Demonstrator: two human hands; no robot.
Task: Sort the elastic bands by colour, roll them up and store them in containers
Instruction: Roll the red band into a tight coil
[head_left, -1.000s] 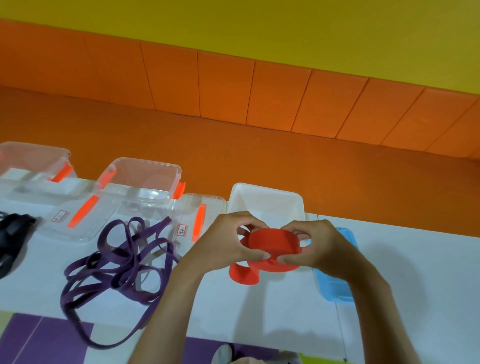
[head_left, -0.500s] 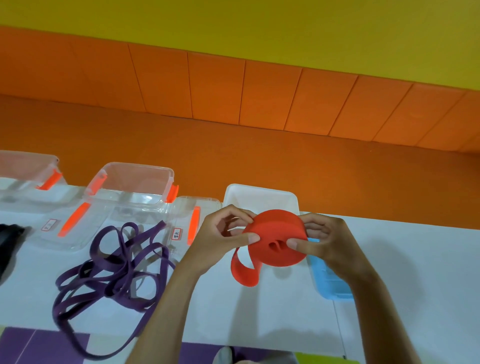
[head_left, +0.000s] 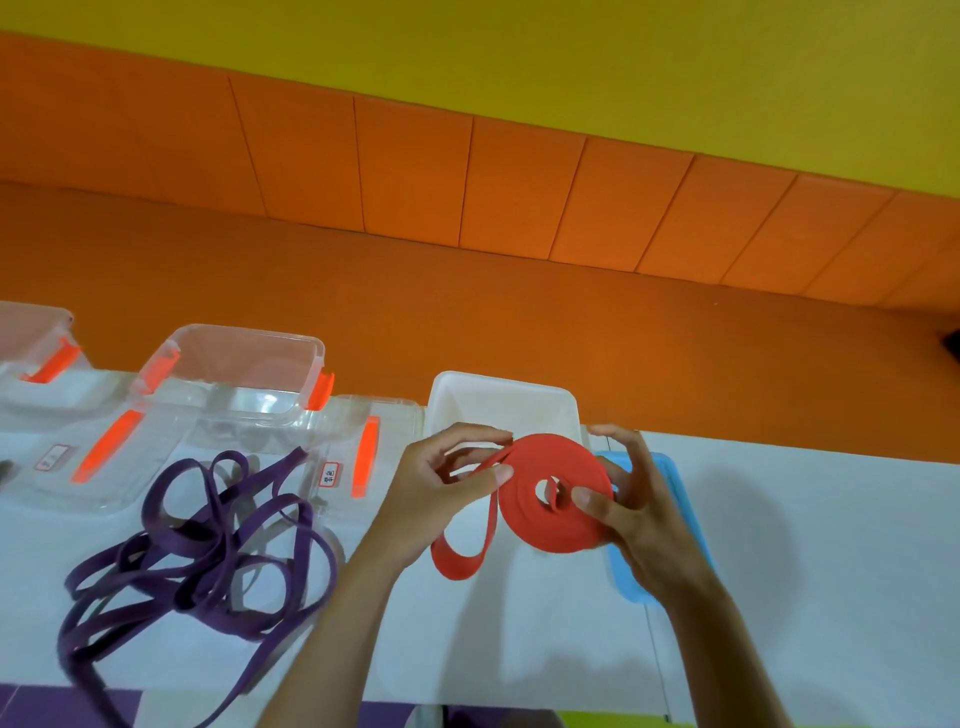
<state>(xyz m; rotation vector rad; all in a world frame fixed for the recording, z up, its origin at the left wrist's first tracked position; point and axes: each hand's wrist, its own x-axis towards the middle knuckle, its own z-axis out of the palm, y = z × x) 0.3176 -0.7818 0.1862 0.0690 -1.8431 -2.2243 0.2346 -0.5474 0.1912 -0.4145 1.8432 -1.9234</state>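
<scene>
The red elastic band (head_left: 558, 512) is wound into a flat coil with a small hole at its centre. The coil is held in the air above the white table (head_left: 805, 571), in front of the white container (head_left: 498, 402). It touches neither.

- Left hand (head_left: 441, 486): the thumb and curled fingers pinch the free strand where it leaves the coil's upper left edge.
- Right hand (head_left: 641, 514): the thumb presses on the near face of the coil beside the centre hole. The fingers curl round behind the coil and support its far side.
- Unrolled tail (head_left: 457, 564): it hangs from the coil as a short loop below the left hand. Contact with the table cannot be determined.

A blue lid (head_left: 626, 584) lies flat on the table under the right hand, just beside the white container.

The purple elastic band (head_left: 205, 538) lies unrolled in a loose tangle on the left part of the table. Its far loops overlap a clear lid (head_left: 358, 415) with an orange latch and a small label. Beyond it stands an open clear container (head_left: 234, 374) with orange latches. A second clear container (head_left: 31, 343) is cut off at the left edge.
</scene>
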